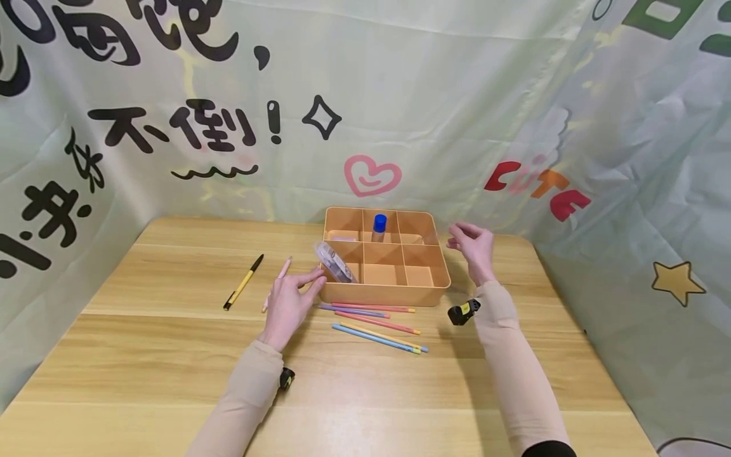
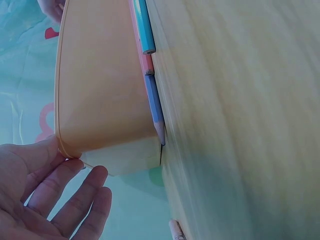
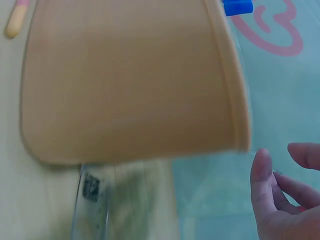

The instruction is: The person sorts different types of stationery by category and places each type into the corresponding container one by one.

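Note:
A tan six-compartment organizer box (image 1: 384,295) stands at the back of the table. My left hand (image 1: 288,308) is at its front left corner; in the left wrist view, thumb and forefinger pinch the rim (image 2: 61,120) while the other fingers stay loose. Off the box's right side, my right hand (image 1: 474,247) hangs in the air with loosely bent fingers, holding nothing. A clear packet (image 1: 335,261) leans in the front left compartment. Upright in the back middle compartment is a blue-capped tube (image 1: 379,227).
Several coloured pencils (image 1: 379,336) lie before the box. A yellow and black pen (image 1: 243,282) is at the left, and a pink pencil (image 1: 285,266) lies partly behind my left hand. The right wrist view shows a clear item (image 3: 91,205) beside the box. Printed cloth (image 1: 434,127) hangs behind.

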